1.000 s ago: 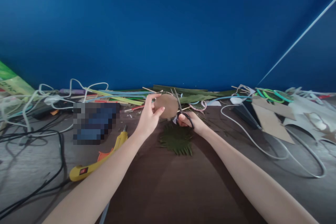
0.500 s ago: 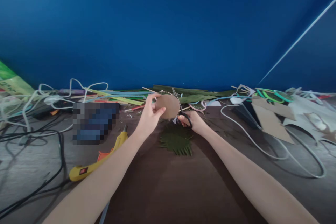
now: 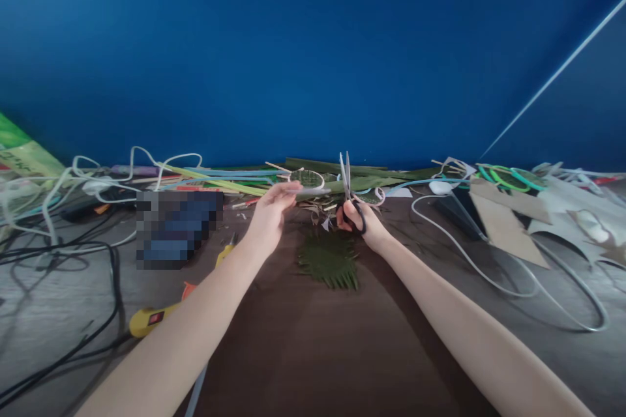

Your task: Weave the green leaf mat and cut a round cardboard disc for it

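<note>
My left hand [image 3: 272, 208] holds a thin disc [image 3: 315, 191] between thumb and fingers, tilted so that it shows nearly edge-on. Black-handled scissors [image 3: 345, 176] point upward in my right hand [image 3: 364, 223], their blades slightly apart and to the right of the disc. Below both hands, a dark green fringed leaf piece [image 3: 328, 259] lies flat on the brown table. Behind the disc is a pale ring [image 3: 307, 174] with green inside it.
A yellow glue gun [image 3: 151, 320] lies partly under my left forearm. Left of it are a pixelated dark object [image 3: 180, 228] and black cables. Green leaf strips [image 3: 337, 164] line the back. Cardboard pieces [image 3: 506, 221] and a white cable lie at right.
The disc has turned from face-on to nearly edge-on in my left hand. My right hand has moved slightly right with the scissors, whose blades now stand apart from the disc.
</note>
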The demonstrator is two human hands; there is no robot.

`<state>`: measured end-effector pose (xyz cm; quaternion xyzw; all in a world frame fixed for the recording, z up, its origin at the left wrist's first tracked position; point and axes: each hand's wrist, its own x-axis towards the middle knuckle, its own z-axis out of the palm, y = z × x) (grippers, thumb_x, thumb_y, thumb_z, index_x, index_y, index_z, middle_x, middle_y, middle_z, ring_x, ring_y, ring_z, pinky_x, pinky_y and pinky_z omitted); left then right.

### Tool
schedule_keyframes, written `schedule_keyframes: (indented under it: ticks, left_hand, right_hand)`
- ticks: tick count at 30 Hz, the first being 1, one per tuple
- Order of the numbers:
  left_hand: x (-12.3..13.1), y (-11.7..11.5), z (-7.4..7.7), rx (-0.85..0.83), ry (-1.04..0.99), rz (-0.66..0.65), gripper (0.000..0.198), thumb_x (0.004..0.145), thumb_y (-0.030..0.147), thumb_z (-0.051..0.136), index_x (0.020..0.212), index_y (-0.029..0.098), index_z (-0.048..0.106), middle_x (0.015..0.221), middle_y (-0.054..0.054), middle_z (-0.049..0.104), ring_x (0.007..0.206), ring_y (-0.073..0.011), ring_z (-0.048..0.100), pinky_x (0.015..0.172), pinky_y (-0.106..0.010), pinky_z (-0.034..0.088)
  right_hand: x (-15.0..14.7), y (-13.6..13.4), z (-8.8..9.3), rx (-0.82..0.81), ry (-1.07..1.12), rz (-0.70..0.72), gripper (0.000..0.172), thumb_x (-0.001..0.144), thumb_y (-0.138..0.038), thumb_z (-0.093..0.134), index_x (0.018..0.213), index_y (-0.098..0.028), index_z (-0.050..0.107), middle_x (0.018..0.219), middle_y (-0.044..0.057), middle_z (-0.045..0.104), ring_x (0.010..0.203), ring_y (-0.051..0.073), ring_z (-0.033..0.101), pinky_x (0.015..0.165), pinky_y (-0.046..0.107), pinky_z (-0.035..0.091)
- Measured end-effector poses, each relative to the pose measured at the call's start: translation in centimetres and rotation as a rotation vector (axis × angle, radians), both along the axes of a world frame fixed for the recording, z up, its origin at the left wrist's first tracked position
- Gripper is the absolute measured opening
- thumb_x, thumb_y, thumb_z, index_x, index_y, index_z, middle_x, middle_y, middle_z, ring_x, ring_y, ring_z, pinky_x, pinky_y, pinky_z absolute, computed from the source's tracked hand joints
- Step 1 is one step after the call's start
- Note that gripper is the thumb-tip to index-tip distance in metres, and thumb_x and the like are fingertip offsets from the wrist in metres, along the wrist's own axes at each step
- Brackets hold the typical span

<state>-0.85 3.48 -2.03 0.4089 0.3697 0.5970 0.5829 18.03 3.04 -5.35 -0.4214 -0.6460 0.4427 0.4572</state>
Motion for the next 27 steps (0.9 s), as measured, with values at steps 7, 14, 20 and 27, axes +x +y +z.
schedule_keyframes:
  ticks: [7, 14, 20, 27]
  left_hand:
    - [0.14, -0.01, 0.12, -0.027, -0.088, -0.023, 0.020, 0.062, 0.009, 0.056, 0.074, 0.016, 0.071, 0.093, -0.006, 0.071, 0.097, -0.0204, 0.062, 0.077, -0.028, 0.050]
    - [-0.02, -0.13, 0.13, 0.037, -0.054, -0.031, 0.028, 0.066, 0.008, 0.063, 0.091, 0.021, 0.067, 0.104, -0.005, 0.069, 0.105, -0.0245, 0.059, 0.085, -0.037, 0.050]
    - [0.15, -0.18, 0.23, 0.005, -0.056, -0.053, 0.048, 0.067, 0.007, 0.062, 0.111, 0.026, 0.060, 0.105, -0.003, 0.069, 0.110, -0.0246, 0.058, 0.091, -0.042, 0.047]
    - [0.34, -0.61, 0.45, -0.031, 0.052, -0.051, 0.039, 0.066, 0.010, 0.064, 0.104, 0.020, 0.064, 0.109, -0.005, 0.069, 0.107, -0.0240, 0.059, 0.089, -0.039, 0.048]
  right_hand:
    - [-0.15, -0.14, 0.17, -0.030, -0.026, 0.009, 0.065, 0.064, -0.080, 0.045, 0.050, -0.016, 0.051, 0.043, -0.001, 0.042, 0.043, 0.009, 0.038, 0.047, 0.026, 0.030]
    - [-0.26, -0.21, 0.13, -0.047, -0.063, 0.054, 0.064, 0.066, -0.078, 0.046, 0.053, -0.016, 0.052, 0.043, -0.002, 0.041, 0.045, 0.009, 0.038, 0.048, 0.027, 0.030]
    - [-0.25, -0.15, 0.06, -0.044, -0.045, 0.113, 0.063, 0.069, -0.077, 0.045, 0.053, -0.016, 0.051, 0.045, -0.002, 0.040, 0.046, 0.009, 0.038, 0.049, 0.027, 0.029]
    - [-0.28, -0.33, 0.20, -0.057, -0.055, 0.126, 0.063, 0.069, -0.076, 0.046, 0.055, -0.015, 0.052, 0.047, -0.002, 0.040, 0.048, 0.009, 0.038, 0.051, 0.027, 0.029]
